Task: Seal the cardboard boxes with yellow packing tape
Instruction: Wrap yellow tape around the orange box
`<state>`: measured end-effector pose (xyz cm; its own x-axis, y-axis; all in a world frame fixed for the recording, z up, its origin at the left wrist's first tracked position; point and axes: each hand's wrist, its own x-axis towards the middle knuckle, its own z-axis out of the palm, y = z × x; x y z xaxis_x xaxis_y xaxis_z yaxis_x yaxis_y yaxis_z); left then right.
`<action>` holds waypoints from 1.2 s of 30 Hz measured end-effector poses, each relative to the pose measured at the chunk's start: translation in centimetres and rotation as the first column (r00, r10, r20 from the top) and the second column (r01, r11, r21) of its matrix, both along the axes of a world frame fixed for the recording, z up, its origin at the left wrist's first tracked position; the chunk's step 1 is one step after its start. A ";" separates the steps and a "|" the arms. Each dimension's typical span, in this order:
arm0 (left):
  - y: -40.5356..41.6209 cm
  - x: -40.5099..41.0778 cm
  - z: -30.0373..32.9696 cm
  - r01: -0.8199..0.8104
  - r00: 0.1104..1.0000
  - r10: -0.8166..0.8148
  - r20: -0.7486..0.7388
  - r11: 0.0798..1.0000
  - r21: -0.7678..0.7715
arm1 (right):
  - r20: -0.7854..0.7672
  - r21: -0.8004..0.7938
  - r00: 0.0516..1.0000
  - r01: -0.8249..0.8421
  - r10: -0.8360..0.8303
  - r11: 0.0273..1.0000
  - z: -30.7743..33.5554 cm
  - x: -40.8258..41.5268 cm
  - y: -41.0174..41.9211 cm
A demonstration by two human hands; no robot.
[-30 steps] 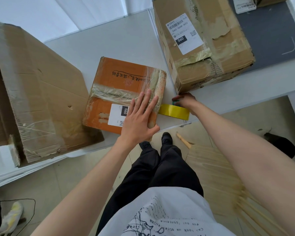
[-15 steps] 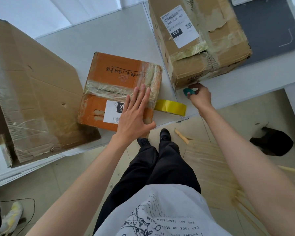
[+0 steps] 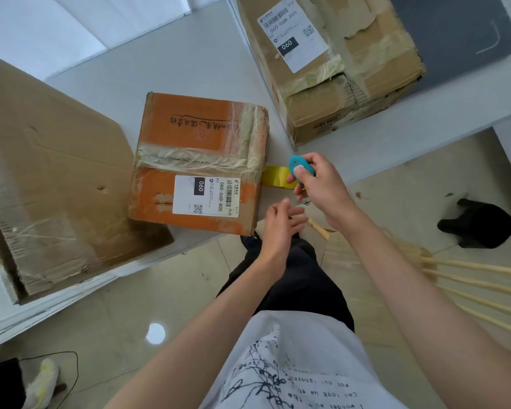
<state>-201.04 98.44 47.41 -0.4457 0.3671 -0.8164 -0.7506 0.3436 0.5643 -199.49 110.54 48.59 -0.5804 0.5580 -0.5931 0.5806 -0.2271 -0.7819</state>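
Far left of the orange box [image 3: 199, 162], on the counter [image 3: 189, 63]: a large brown cardboard box [image 3: 50, 172], lying with worn clear tape across its lower face.

At centre, the orange box itself, flat on the counter near its front edge, wrapped with a band of old clear tape and carrying a white shipping label [image 3: 205, 196] marked 060 on the near half.

Just right of the orange box's near right corner: left hand [image 3: 278, 225], off the box, over the counter edge, fingers [image 3: 291, 212] released and loosely spread, grasping nothing.

Just beside the orange box's right side, on the counter: yellow tape roll [image 3: 278, 176] (partly hidden behind the right hand).

Right of the orange box, in front of the tape roll: right hand [image 3: 322, 184], raised, fingers clenched round a small teal cutter [image 3: 300, 169], thumb pressed on its face.

Up and right of the orange box: a taller brown box [image 3: 345, 66] with torn tape and another 060 label, standing on a second counter surface beside a dark grey mat [image 3: 460, 39].

Below and right of the orange box, on the floor: pale wooden slats [image 3: 469, 278] and a black shape (cannot tell what).
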 end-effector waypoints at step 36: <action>2.6 -3.4 -1.6 -0.628 0.670 0.423 0.610 0.762 0.162 | 0.301 0.370 0.946 -0.231 0.119 0.900 -1.5 -3.5 -3.5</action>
<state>-204.41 101.09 45.80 -0.2055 0.4921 -0.8459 -0.9423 -0.3328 0.0353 -202.95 107.03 47.07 -0.5436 0.6817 -0.4897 0.7790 0.1924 -0.5968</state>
